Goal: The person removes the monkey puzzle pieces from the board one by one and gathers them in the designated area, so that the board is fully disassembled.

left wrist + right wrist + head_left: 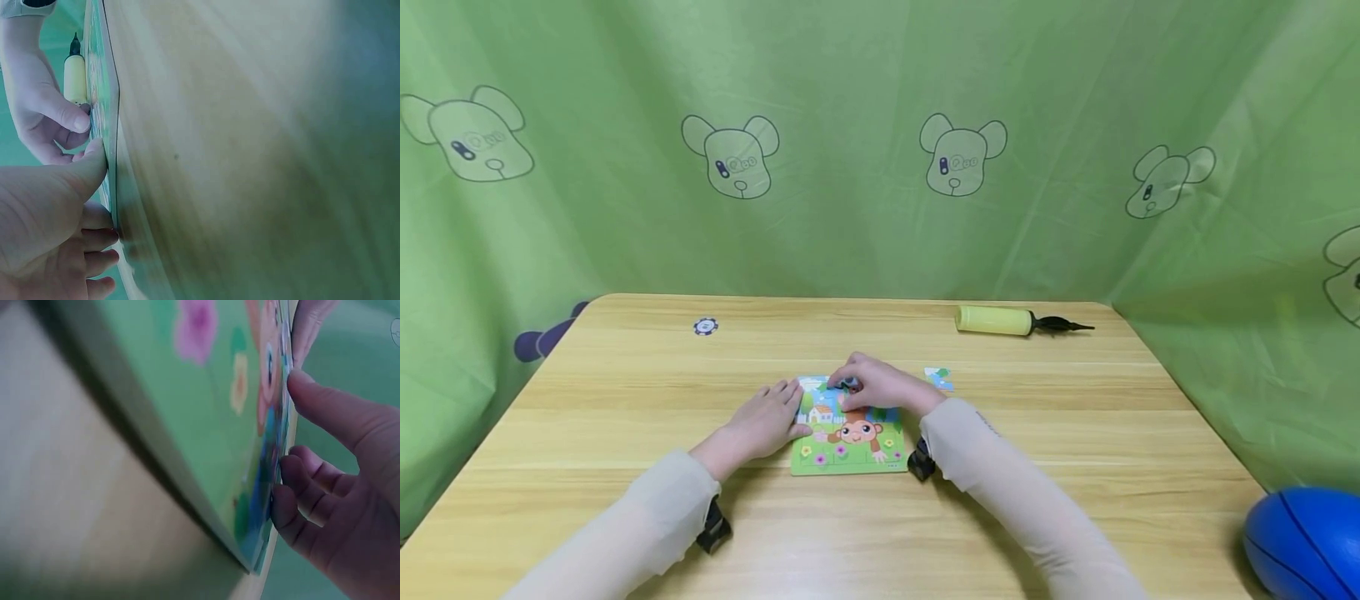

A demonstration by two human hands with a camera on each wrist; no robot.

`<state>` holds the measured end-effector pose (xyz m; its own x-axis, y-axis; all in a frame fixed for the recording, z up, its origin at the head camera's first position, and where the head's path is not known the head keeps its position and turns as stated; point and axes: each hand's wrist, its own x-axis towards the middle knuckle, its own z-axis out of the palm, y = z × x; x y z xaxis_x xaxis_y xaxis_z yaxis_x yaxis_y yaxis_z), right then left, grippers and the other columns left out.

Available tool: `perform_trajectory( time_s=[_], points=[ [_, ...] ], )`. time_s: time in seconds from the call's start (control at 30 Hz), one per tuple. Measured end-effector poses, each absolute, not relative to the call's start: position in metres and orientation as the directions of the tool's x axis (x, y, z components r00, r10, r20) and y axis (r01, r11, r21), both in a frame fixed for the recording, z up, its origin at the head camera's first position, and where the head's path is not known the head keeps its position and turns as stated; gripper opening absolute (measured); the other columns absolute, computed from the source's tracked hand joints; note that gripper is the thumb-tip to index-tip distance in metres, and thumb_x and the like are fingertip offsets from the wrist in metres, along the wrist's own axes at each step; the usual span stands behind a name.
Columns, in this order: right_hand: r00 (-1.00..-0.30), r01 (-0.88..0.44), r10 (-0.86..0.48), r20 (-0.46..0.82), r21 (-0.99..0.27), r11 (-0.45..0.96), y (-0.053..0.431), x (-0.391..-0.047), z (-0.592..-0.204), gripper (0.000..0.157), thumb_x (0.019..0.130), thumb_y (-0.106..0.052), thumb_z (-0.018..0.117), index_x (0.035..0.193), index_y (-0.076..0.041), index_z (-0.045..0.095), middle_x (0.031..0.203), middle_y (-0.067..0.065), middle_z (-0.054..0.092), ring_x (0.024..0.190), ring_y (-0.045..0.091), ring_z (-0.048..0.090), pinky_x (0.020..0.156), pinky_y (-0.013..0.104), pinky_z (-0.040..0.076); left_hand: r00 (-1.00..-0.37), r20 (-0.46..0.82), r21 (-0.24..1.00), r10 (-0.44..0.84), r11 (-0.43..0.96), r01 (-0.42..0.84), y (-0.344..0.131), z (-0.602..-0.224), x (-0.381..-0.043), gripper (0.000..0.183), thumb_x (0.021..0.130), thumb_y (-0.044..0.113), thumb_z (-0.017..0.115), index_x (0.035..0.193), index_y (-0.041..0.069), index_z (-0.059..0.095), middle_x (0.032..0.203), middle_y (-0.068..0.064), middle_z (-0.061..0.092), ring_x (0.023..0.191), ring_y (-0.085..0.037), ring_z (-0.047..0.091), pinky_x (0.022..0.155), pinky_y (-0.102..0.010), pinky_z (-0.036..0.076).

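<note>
A jigsaw puzzle [868, 458] with a monkey, a small house and flowers lies flat on the wooden table. My left hand [769, 421] rests along its left edge, fingers straight and thumb over the border. Over the upper part of the picture, my right hand [880, 385] has its fingers bent and pinches a puzzle piece [850, 385], mostly hidden beneath the hand. The right wrist view shows the right thumb and fingertips [285, 503] right at the puzzle's surface. One loose blue, white and green puzzle piece [938, 378] lies beyond the right wrist.
A yellow hand pump [996, 321] with a black nozzle lies at the back right of the table [625, 400]. Toward the back left is a round blue-and-white chip [705, 327]. A blue ball [1307, 542] sits at the front right. Green curtain [850, 233] hangs behind.
</note>
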<state>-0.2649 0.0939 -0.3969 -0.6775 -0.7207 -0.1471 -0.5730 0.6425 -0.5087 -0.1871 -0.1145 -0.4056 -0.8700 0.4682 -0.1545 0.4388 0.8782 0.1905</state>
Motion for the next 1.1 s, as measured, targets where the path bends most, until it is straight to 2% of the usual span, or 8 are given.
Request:
perform_trajectory(
  time_s=[0.17, 0.43, 0.93, 1.1],
  points=[
    [-0.665, -0.572, -0.724, -0.182, -0.500, 0.651, 0.0915, -0.2620, -0.3957, 0.043, 0.085, -0.021, 0.068, 0.126, -0.016, 0.059, 0.098, 0.004, 0.044, 0.080, 0.016, 0.041, 0.069, 0.026, 0.038, -0.869, -0.147, 0.188, 0.472, 0.876, 0.444, -0.1147, -0.4064, -0.1874, 0.069, 0.094, 0.041, 0.047, 0.137, -0.011, 0.031, 0.144, -0.025, 0.025, 0.132, -0.039, 0.023, 0.107, -0.049, 0.020],
    [-0.644, -0.559, -0.744, -0.178, -0.555, 0.616, 0.0936, -0.2605, -0.3976, 0.046, 0.083, -0.023, 0.070, 0.126, -0.012, 0.058, 0.098, 0.005, 0.042, 0.081, 0.016, 0.038, 0.068, 0.025, 0.035, -0.869, -0.149, 0.187, 0.472, 0.876, 0.444, -0.1144, -0.4070, -0.1873, 0.070, 0.094, 0.042, 0.047, 0.137, -0.010, 0.031, 0.145, -0.024, 0.024, 0.132, -0.039, 0.023, 0.107, -0.049, 0.019],
    [-0.683, -0.500, -0.708, -0.181, -0.592, 0.633, 0.0905, -0.2611, -0.3991, 0.040, 0.083, -0.017, 0.071, 0.121, -0.017, 0.059, 0.108, 0.006, 0.037, 0.094, 0.019, 0.040, 0.081, 0.033, 0.040, -0.868, -0.151, 0.185, 0.473, 0.876, 0.445, -0.1140, -0.4046, -0.1862, 0.070, 0.094, 0.042, 0.047, 0.137, -0.011, 0.031, 0.145, -0.025, 0.024, 0.132, -0.039, 0.022, 0.108, -0.049, 0.018],
    [-0.692, -0.483, -0.703, -0.163, -0.619, 0.619, 0.0920, -0.2612, -0.3974, 0.037, 0.084, -0.013, 0.068, 0.119, -0.017, 0.059, 0.105, 0.006, 0.040, 0.089, 0.020, 0.041, 0.076, 0.033, 0.040, -0.868, -0.150, 0.187, 0.473, 0.876, 0.445, -0.1142, -0.4051, -0.1867, 0.070, 0.094, 0.042, 0.046, 0.137, -0.010, 0.031, 0.145, -0.024, 0.024, 0.132, -0.039, 0.022, 0.108, -0.049, 0.019]
  ],
)
